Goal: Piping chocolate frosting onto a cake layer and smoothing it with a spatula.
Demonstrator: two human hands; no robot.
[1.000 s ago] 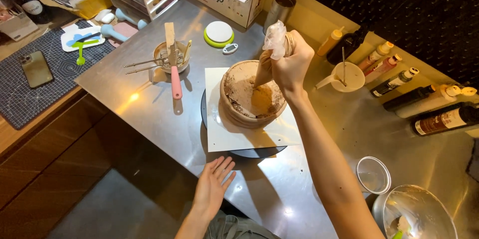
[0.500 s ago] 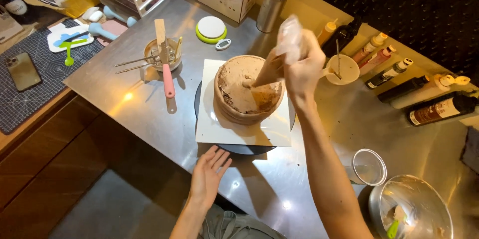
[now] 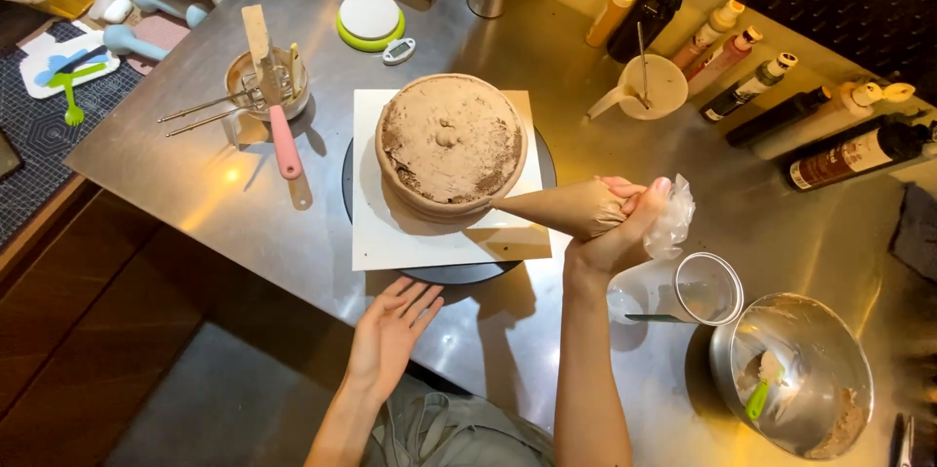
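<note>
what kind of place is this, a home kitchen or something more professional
Probably a bakery or pastry work kitchen. A frosted cake sits on a turntable on a stainless steel counter, the right hand holds a piping bag, and a row of sauce bottles lines the back edge.

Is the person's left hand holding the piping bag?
No, the left hand lies open at the turntable's edge, while the right hand grips the piping bag.

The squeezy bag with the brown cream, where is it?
In the head view, the piping bag is in the right hand, right of centre, its tip against the lower right side of the cake.
</note>
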